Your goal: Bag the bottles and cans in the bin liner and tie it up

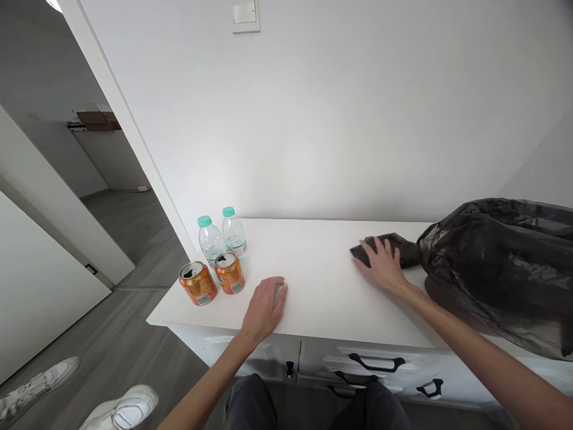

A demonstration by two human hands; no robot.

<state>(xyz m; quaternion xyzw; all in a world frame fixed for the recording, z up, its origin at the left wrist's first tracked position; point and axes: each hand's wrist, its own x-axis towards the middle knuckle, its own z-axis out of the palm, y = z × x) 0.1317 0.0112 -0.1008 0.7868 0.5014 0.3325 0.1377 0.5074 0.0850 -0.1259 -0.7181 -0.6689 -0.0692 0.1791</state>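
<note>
My left hand (265, 307) rests on the white cabinet top (308, 269) near its front edge, fingers loosely bent, thumb apart, nothing in it. To its left stand two orange drink cans (230, 273) with opened tops. Behind them are two clear plastic bottles (233, 232) with teal caps, upright and close together. My right hand (382, 266) lies with spread fingers on a flattened piece of black plastic bag (405, 251). Right of that hand, a large black garbage bag (505, 269) bulges with its mouth open; a brownish shape under it is partly hidden.
A white wall with a light switch (245, 15) rises behind the cabinet. Drawers with black handles (376, 363) face my knees. At left are a doorway, a white door (40, 286), and white shoes (128, 409) on the grey floor.
</note>
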